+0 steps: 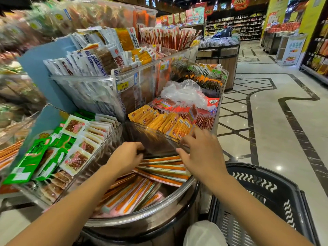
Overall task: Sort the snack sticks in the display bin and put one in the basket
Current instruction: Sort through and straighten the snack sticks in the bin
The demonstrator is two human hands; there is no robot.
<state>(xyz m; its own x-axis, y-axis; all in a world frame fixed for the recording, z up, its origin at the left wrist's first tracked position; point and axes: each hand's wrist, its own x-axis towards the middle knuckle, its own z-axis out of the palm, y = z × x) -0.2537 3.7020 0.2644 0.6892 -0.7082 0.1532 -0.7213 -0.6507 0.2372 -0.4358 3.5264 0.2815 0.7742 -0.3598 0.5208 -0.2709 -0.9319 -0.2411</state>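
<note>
Long orange-and-white snack sticks (pixel 142 190) lie in the clear display bin (pixel 159 205) with a metal rim, low in the middle. A neat row of them (pixel 163 167) lies crosswise at the back of the bin. My left hand (pixel 124 157) reaches into the bin, fingers curled on the left ends of that row. My right hand (pixel 200 153) hovers over the right ends, fingers spread, touching the top sticks. The dark plastic basket (pixel 266 189) stands on the floor at the lower right, next to the bin.
Clear bins of yellow packets (pixel 166 121), green-and-white packets (pixel 53 153) and white packets (pixel 85 68) rise behind and to the left. A crumpled plastic bag (pixel 182 91) lies on red packets. Tiled aisle floor (pixel 276 121) runs to the right, with shelves beyond.
</note>
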